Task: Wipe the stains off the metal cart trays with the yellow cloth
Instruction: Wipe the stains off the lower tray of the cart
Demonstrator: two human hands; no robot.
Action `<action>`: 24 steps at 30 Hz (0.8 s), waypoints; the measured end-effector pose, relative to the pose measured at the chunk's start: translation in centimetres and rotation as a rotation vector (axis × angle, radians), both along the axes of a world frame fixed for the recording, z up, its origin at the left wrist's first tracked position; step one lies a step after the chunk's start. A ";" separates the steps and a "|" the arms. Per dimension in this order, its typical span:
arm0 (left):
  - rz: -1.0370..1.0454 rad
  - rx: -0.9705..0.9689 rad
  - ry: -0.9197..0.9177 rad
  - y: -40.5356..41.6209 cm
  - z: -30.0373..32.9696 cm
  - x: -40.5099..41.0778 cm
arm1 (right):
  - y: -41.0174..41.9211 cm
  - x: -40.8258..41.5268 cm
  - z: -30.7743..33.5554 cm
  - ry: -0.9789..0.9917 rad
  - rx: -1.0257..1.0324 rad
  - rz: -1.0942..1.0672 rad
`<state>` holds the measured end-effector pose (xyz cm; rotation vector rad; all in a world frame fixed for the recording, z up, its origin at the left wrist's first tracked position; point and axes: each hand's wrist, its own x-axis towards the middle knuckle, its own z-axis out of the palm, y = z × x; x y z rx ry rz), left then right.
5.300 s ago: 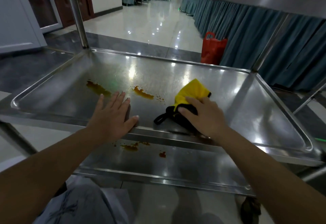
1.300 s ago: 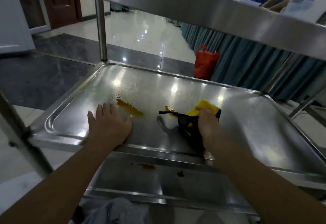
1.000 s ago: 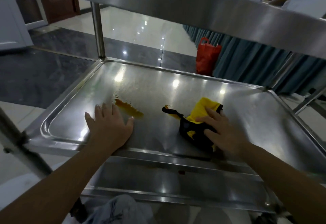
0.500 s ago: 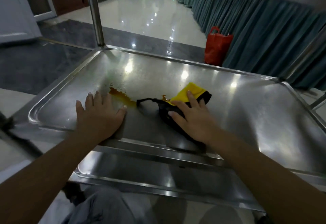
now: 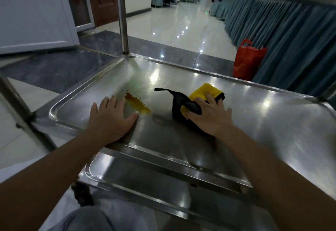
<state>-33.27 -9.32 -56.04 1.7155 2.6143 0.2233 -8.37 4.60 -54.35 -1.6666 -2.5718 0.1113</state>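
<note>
While my left hand (image 5: 111, 117) lies flat with fingers spread on the middle tray (image 5: 272, 121) to steady the cart, my right hand (image 5: 209, 116) presses the yellow cloth (image 5: 205, 92) down, fingers splayed over it, probably to rub with weight. An orange-brown stain (image 5: 138, 103) sits at nine o'clock from the cloth, just beside my left fingertips. I can read no writing or brand anywhere.

dim indoor light is seen; ceiling lamps are mirrored as glare spots on the shiny steel cart tray (image 5: 254, 121) and glossy pale floor (image 5: 178, 29); edges are bent and softened.
</note>
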 end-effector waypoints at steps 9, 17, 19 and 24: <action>0.028 0.014 0.034 0.1 -0.2 0.7 | 8.3 3.2 0.9 0.213 -0.044 -0.043; 0.031 0.018 0.056 0.5 -0.5 0.9 | 12.6 -0.1 1.8 0.551 -0.167 -0.046; 0.044 0.009 0.057 0.7 -0.7 1.1 | 12.2 -2.0 1.3 0.574 -0.117 -0.070; 0.055 0.015 0.048 1.0 -0.6 1.5 | 8.5 -4.8 0.5 0.621 -0.098 0.073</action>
